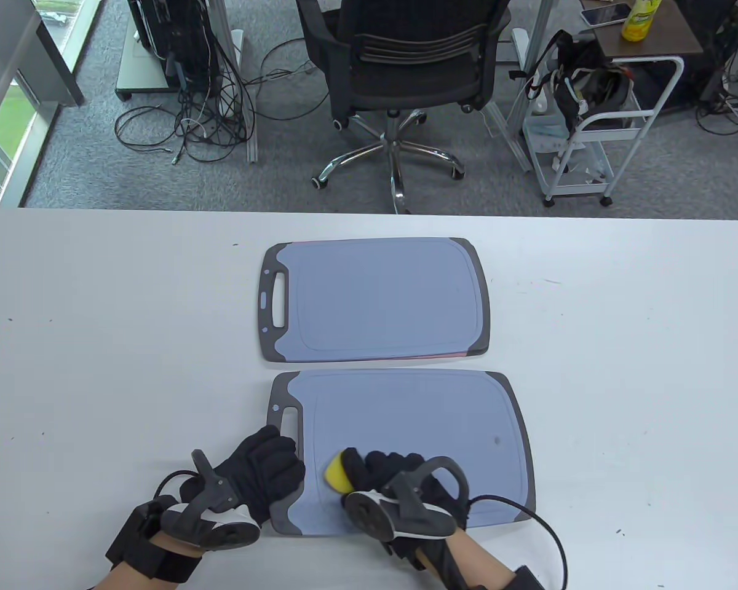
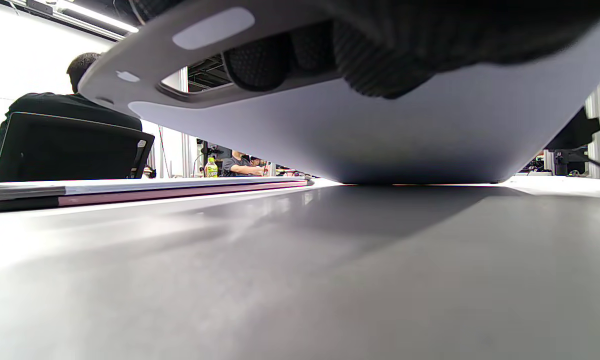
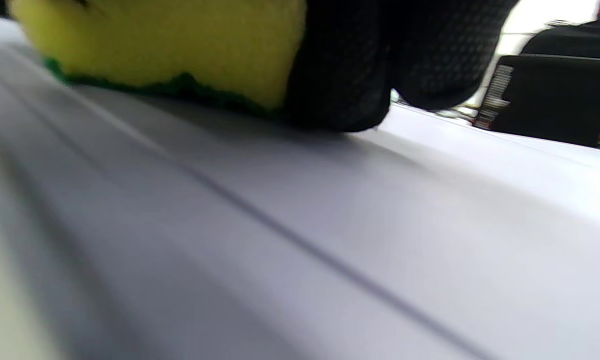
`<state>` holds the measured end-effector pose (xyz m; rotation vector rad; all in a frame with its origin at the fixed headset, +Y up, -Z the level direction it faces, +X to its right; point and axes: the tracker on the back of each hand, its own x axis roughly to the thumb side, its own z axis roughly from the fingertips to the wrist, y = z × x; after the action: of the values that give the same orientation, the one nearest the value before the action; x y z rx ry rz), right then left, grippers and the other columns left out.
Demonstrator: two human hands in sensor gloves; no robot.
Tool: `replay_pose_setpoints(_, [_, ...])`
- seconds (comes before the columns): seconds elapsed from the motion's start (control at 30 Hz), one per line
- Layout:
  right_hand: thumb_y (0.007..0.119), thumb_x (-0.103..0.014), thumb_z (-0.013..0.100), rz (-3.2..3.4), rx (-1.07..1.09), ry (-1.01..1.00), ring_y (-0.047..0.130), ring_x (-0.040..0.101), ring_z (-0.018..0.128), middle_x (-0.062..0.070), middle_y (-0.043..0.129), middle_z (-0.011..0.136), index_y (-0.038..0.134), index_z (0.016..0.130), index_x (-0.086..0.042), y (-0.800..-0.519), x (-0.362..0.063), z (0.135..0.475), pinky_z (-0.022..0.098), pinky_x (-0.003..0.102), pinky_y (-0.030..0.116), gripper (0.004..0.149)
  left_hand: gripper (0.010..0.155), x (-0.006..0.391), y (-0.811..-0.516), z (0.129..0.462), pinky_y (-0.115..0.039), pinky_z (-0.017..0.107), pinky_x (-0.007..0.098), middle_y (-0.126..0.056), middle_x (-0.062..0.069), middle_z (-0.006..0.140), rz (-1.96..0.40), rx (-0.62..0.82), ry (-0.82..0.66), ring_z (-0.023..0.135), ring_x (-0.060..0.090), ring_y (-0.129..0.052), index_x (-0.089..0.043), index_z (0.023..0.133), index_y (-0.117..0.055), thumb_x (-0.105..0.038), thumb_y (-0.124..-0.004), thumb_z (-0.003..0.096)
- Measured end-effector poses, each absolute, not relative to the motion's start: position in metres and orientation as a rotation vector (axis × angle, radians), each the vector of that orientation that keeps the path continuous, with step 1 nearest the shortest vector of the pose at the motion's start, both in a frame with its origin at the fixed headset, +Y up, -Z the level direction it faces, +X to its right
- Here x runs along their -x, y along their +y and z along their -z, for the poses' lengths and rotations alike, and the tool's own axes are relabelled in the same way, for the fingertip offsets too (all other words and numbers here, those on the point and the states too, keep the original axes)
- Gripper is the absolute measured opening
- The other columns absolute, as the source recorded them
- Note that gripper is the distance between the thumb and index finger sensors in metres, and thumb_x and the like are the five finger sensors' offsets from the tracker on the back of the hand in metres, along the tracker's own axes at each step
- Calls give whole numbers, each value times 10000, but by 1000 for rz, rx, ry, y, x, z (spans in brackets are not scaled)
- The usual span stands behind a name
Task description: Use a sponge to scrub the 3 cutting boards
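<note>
The near grey-blue cutting board [image 1: 418, 430] lies at the table's front. My left hand [image 1: 277, 452] grips its handle end. In the left wrist view that end of the board's underside [image 2: 380, 130] is tilted up off the table, with my fingers [image 2: 370, 70] curled under it. My right hand [image 1: 387, 473] holds a yellow sponge [image 1: 337, 474], green side down, pressed on the board's near-left part. Up close, the sponge [image 3: 170, 45] and my fingertips [image 3: 345, 75] touch the board surface [image 3: 330, 225]. A second board [image 1: 375, 301] lies farther back, with a pink edge [image 2: 145, 192] showing beneath it.
Beyond the table's far edge [image 1: 369, 212] stand a black office chair [image 1: 400, 67], a white cart [image 1: 596, 135] and loose cables [image 1: 184, 123]. A seated person [image 2: 65, 105] and a yellow bottle [image 2: 210, 168] show in the left wrist view.
</note>
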<state>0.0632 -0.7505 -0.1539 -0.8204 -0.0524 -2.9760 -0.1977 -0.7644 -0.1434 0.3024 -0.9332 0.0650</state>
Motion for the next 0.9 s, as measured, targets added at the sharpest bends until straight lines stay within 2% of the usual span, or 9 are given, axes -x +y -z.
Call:
replay_pose_setpoints(0.17, [702, -534, 451, 3207, 160, -72, 893, 213, 494, 117, 788, 748, 630, 1002, -129, -776, -197, 162, 462, 464, 777, 688, 431, 198, -765, 144, -603, 753, 552, -749, -45, 904, -65, -296, -928, 940, 247, -775, -279, 906, -628, -377, -854, 553])
replay_pose_setpoints(0.27, [693, -534, 461, 3183, 9, -140, 895, 217, 500, 116, 786, 752, 619, 1002, -115, -778, -224, 165, 464, 462, 775, 689, 429, 197, -765, 143, -604, 753, 553, -749, -44, 903, -63, -300, -929, 939, 248, -775, -278, 907, -627, -378, -851, 554])
replay_pose_setpoints(0.33, [706, -517, 462, 3181, 78, -84, 905, 227, 480, 147, 806, 727, 641, 980, -58, -776, -208, 164, 450, 469, 782, 695, 432, 198, -765, 143, -604, 753, 553, -748, -42, 905, -63, -301, -930, 940, 250, -774, -276, 909, -626, -378, -850, 554])
replay_pose_setpoints(0.53, [680, -546, 465, 3022, 952, 32, 891, 197, 503, 113, 786, 747, 622, 999, -104, -749, -38, 143, 477, 451, 779, 695, 430, 197, -764, 143, -609, 751, 555, -755, -41, 901, -62, -300, -931, 937, 251, -780, -274, 908, -633, -375, -855, 554])
replay_pose_setpoints(0.63, [680, -542, 466, 2937, 1162, 91, 882, 198, 500, 111, 782, 737, 629, 990, -79, -741, 24, 130, 485, 456, 772, 701, 428, 197, -764, 143, -622, 747, 554, -766, -40, 896, -51, -303, -929, 930, 250, -793, -272, 897, -641, -376, -865, 547])
replay_pose_setpoints(0.67, [682, -535, 457, 2922, 1102, 114, 898, 199, 482, 110, 803, 711, 652, 962, -47, -739, 28, 127, 471, 457, 785, 703, 427, 198, -764, 144, -624, 747, 554, -769, -25, 894, -55, -302, -916, 930, 249, -796, -262, 893, -647, -374, -868, 544])
replay_pose_setpoints(0.77, [641, -573, 466, 2905, 1105, 64, 890, 167, 515, 73, 776, 758, 596, 1009, -133, -740, 10, 135, 486, 429, 786, 701, 427, 199, -764, 143, -614, 750, 552, -763, -45, 898, -60, -299, -919, 937, 245, -787, -276, 898, -637, -374, -865, 550])
replay_pose_setpoints(0.83, [685, -549, 446, 3013, 999, 59, 903, 195, 490, 98, 800, 739, 636, 993, -127, -745, -21, 139, 464, 452, 787, 693, 431, 198, -764, 142, -622, 748, 552, -763, -44, 896, -49, -308, -932, 930, 245, -793, -276, 902, -637, -382, -860, 550])
replay_pose_setpoints(0.9, [663, -554, 453, 2995, 774, 7, 902, 190, 504, 91, 792, 751, 613, 1002, -137, -753, -76, 147, 469, 444, 789, 692, 430, 198, -764, 143, -621, 748, 553, -763, -44, 896, -52, -302, -929, 931, 246, -791, -276, 902, -637, -381, -861, 550])
